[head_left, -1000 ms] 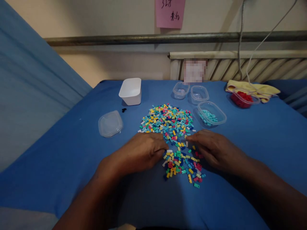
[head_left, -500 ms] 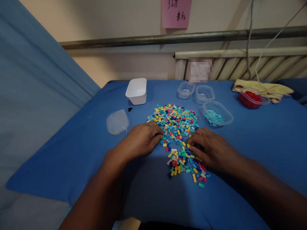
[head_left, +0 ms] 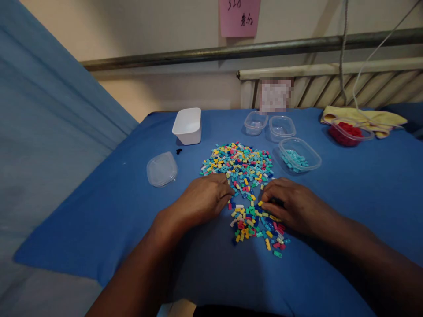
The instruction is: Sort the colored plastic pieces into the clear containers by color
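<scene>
Small multicoloured toy bricks lie in a large loose pile (head_left: 239, 160), with a smaller cluster (head_left: 249, 222) nearer me. At the left side, between the two groups, is my left hand (head_left: 209, 193), fingers bent together among the bricks; whatever they hold is hidden. My right hand (head_left: 287, 200) is on the opposite side, thumb and forefinger pinched at a yellow toy brick (head_left: 260, 203). Beyond that hand stands a clear plastic box (head_left: 312, 164) with turquoise bricks in it.
On the blue cloth (head_left: 115, 211) stand a white tub (head_left: 187, 127), a clear lid (head_left: 161, 169) and two small clear boxes (head_left: 255, 125). A box of red pieces (head_left: 346, 134) touches a yellow cloth (head_left: 393, 118). Behind are a radiator (head_left: 324, 83) and a metal rail (head_left: 185, 57).
My left hand has moved right, further in between the pile and the cluster. My right hand has shifted slightly right, its fingertips still at the yellow brick.
</scene>
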The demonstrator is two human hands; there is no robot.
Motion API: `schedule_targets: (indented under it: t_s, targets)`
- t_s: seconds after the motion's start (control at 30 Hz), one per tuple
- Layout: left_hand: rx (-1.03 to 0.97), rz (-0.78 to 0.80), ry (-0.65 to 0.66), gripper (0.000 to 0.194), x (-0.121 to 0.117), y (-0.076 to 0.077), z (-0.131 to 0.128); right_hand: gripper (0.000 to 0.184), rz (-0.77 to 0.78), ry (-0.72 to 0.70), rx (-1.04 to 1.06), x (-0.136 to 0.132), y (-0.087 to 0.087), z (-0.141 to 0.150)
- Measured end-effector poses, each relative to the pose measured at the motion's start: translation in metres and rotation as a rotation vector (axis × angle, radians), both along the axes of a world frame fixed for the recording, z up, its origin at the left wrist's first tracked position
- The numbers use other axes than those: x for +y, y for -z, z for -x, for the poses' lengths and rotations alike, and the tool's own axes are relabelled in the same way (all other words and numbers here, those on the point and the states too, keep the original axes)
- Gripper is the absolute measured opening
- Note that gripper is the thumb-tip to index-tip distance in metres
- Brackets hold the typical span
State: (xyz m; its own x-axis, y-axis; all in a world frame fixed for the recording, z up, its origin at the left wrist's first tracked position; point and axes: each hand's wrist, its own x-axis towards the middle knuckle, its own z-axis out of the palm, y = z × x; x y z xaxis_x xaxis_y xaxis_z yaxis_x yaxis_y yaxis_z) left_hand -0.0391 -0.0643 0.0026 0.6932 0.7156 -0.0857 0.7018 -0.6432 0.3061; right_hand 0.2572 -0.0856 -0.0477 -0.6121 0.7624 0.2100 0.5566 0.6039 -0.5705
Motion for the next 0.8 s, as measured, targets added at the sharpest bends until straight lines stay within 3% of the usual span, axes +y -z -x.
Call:
schedule_targets:
  t_s: [0.23,0.4,0.63,0.8]
  targets:
    - [0.031,0.083,-0.045,0.012,-0.002,-0.01,-0.003,0.008,0.008,0.016,0.079,-0.006,-0.009,-0.004]
    - [-0.139,0.104,-0.123,0.012,-0.001,-0.01,-0.002,0.011,0.091,0.101,0.169,-0.012,-0.015,-0.003]
    - [-0.66,0.604,-0.236,0.019,-0.005,0.0,-0.018,0.009,0.11,0.125,0.307,-0.017,-0.01,0.012]
    - [-0.785,0.712,-0.25,0.018,-0.008,0.015,-0.031,0.008,0.076,0.082,0.353,-0.016,-0.008,0.015]
